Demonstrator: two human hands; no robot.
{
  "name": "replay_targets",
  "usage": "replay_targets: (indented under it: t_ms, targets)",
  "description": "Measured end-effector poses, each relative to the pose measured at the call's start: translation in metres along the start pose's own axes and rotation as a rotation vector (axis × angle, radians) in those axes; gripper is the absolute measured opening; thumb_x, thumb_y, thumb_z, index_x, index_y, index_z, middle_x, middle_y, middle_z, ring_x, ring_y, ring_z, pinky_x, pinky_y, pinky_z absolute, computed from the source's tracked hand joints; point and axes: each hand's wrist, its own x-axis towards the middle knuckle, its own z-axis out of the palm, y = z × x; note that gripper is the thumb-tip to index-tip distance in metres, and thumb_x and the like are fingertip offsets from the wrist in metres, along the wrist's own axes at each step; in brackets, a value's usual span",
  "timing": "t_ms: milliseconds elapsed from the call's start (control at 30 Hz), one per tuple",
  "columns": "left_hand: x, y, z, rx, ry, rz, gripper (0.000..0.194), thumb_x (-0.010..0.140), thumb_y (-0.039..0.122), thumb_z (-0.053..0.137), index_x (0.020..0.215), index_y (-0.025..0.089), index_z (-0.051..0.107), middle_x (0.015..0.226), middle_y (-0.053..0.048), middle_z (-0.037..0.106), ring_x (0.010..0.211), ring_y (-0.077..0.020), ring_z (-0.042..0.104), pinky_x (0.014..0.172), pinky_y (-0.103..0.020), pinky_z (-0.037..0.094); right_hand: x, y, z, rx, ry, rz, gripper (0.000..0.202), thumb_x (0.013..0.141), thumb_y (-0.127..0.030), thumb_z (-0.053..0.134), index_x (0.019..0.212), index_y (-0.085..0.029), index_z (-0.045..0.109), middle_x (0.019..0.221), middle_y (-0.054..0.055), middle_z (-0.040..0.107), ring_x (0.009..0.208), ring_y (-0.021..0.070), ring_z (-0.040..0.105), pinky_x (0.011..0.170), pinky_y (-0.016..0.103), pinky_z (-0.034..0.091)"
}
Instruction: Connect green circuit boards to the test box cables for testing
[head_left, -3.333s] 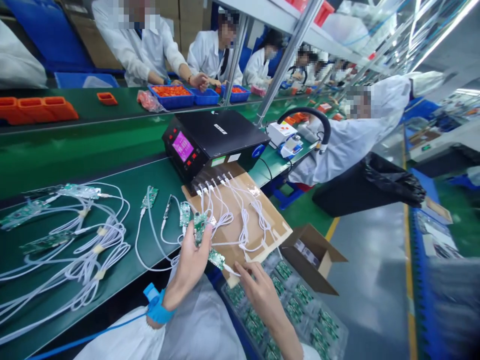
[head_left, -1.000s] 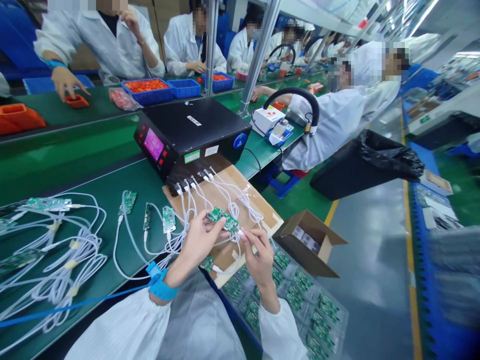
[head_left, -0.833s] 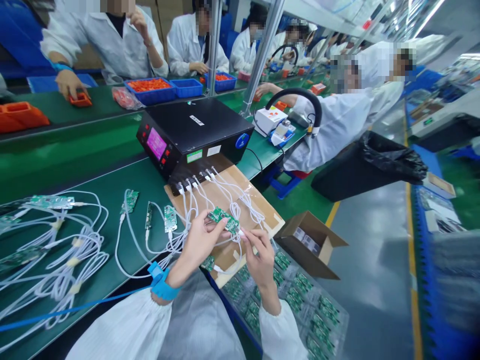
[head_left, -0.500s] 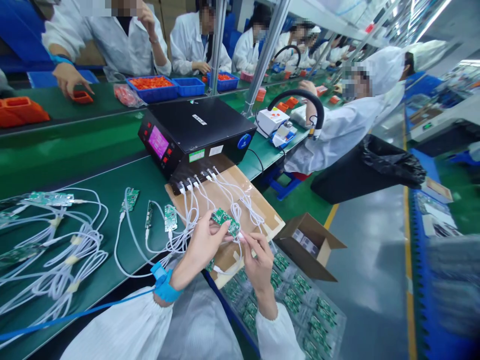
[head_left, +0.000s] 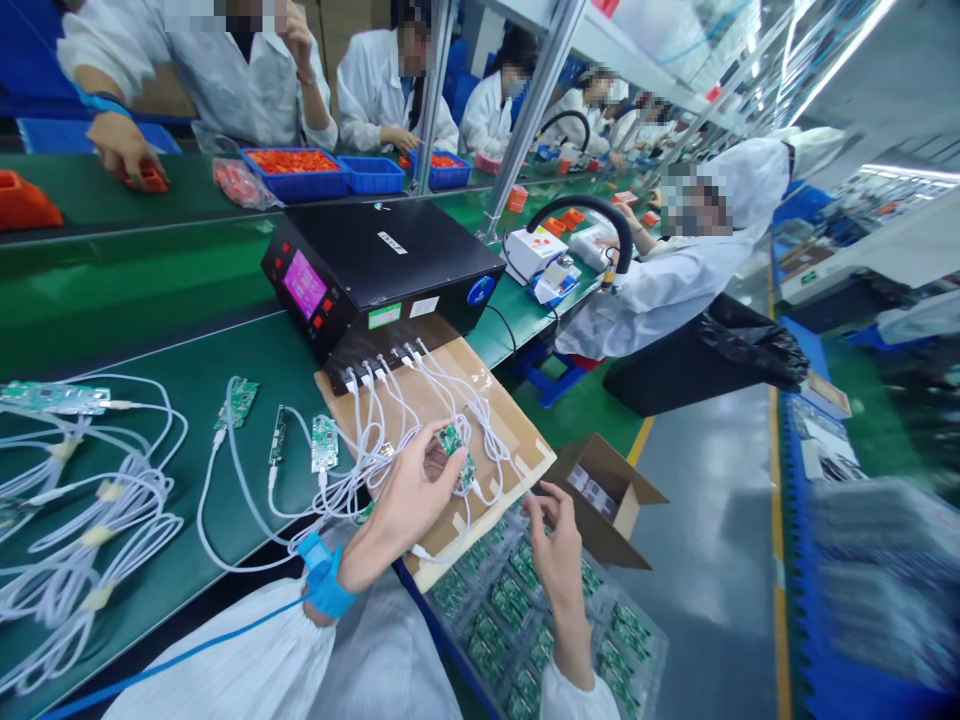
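My left hand (head_left: 409,490) is closed on a green circuit board (head_left: 459,458), pinched between thumb and fingers above the cardboard sheet (head_left: 525,435). A white cable plug (head_left: 477,489) shows at the board's lower end. My right hand (head_left: 556,540) is off to the right, its fingers loosely bent and apart with nothing visible in them, over a clear tray of circuit boards (head_left: 506,600). White cables (head_left: 367,450) run from the black test box (head_left: 390,250) past my left hand. Some end at circuit boards (head_left: 324,443) on the green table.
Bundled white cables (head_left: 97,530) with boards lie at the left. An open cardboard box (head_left: 611,490) and a black bin (head_left: 697,350) stand at the right. Co-workers sit across the belt, beside blue bins (head_left: 296,175) of orange parts. A blue wrist cord (head_left: 187,650) trails from my left wrist.
My right hand has come away from the plug at the board and moved right, over the tray. My left hand has turned the board more upright. The view has shifted slightly.
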Motion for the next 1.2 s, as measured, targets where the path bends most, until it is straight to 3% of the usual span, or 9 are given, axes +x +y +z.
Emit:
replay_targets:
  t_ms: [100,200,333,467,567,700,800,1033,1200]
  targets:
    - [0.0,0.001,0.003,-0.023,-0.034,0.016,0.046,0.095,0.043,0.069,0.135,0.021,0.062,0.116,-0.01,0.072,0.101,-0.0209,0.072,0.091,-0.034,0.06,0.007,-0.024,0.002,0.158,0.162,-0.044,0.047,0.087,-0.059,0.072,0.11,-0.017,0.067,0.083,0.006,0.076,0.079,0.0228,0.073,0.08,0.038,0.056]
    - [-0.001,0.003,0.008,-0.087,-0.047,-0.021,0.051,0.093,0.044,0.072,0.137,0.021,0.06,0.125,-0.012,0.069,0.093,-0.018,0.071,0.082,-0.03,0.059,0.022,-0.052,0.014,0.345,0.224,-0.042,0.042,0.085,-0.055,0.077,0.102,-0.016,0.074,0.081,0.005,0.075,0.074,0.0196,0.07,0.077,0.036,0.056]
    - [-0.003,0.005,0.015,-0.204,-0.114,-0.103,0.061,0.088,0.05,0.076,0.138,0.021,0.057,0.108,-0.009,0.07,0.065,-0.0107,0.06,0.053,-0.022,0.048,0.036,-0.08,0.033,0.554,0.019,-0.048,0.04,0.088,-0.054,0.076,0.105,-0.019,0.078,0.082,0.004,0.075,0.076,0.0178,0.069,0.08,0.036,0.056]
    - [-0.004,0.009,0.019,-0.285,-0.164,-0.162,0.064,0.084,0.055,0.08,0.132,0.018,0.058,0.08,-0.001,0.064,0.057,-0.0092,0.054,0.051,-0.021,0.046,0.034,-0.098,0.045,0.704,-0.203,-0.023,0.043,0.089,-0.059,0.073,0.109,-0.022,0.079,0.093,0.006,0.078,0.082,0.0187,0.072,0.083,0.037,0.058]
    - [-0.005,0.014,0.019,-0.325,-0.161,-0.169,0.064,0.081,0.057,0.083,0.125,0.017,0.06,0.089,-0.003,0.065,0.059,-0.008,0.056,0.053,-0.02,0.047,0.029,-0.104,0.05,0.776,-0.243,0.032,0.046,0.089,-0.063,0.072,0.112,-0.023,0.08,0.1,0.007,0.079,0.085,0.0186,0.072,0.083,0.036,0.059]
    - [-0.006,0.021,0.019,-0.415,-0.165,-0.217,0.065,0.08,0.062,0.082,0.12,0.014,0.062,0.095,-0.006,0.066,0.07,-0.0116,0.065,0.061,-0.023,0.052,0.028,-0.104,0.053,0.76,-0.116,0.105,0.041,0.076,-0.055,0.086,0.097,-0.021,0.082,0.083,0.004,0.078,0.073,0.0156,0.069,0.073,0.032,0.058]
    - [-0.005,0.023,0.021,-0.462,-0.172,-0.252,0.066,0.08,0.062,0.082,0.119,0.013,0.062,0.09,-0.005,0.066,0.074,-0.0142,0.067,0.066,-0.025,0.055,0.026,-0.104,0.054,0.748,-0.1,0.105,0.037,0.071,-0.049,0.091,0.093,-0.021,0.081,0.081,0.003,0.078,0.072,0.0154,0.07,0.07,0.03,0.057]
    - [-0.003,0.02,0.027,-0.434,-0.158,-0.274,0.067,0.075,0.063,0.085,0.115,0.016,0.061,0.096,-0.004,0.065,0.072,-0.0123,0.068,0.066,-0.024,0.055,0.017,-0.106,0.056,0.757,0.002,0.054,0.031,0.082,-0.043,0.085,0.101,-0.02,0.079,0.086,0.004,0.079,0.075,0.0158,0.073,0.076,0.031,0.059]
    - [-0.002,0.019,0.028,-0.428,-0.153,-0.286,0.065,0.075,0.062,0.086,0.113,0.016,0.061,0.092,-0.001,0.064,0.072,-0.011,0.067,0.066,-0.022,0.055,0.013,-0.104,0.059,0.681,0.006,0.026,0.034,0.081,-0.039,0.086,0.107,-0.019,0.078,0.099,0.008,0.081,0.088,0.0192,0.076,0.081,0.032,0.06]
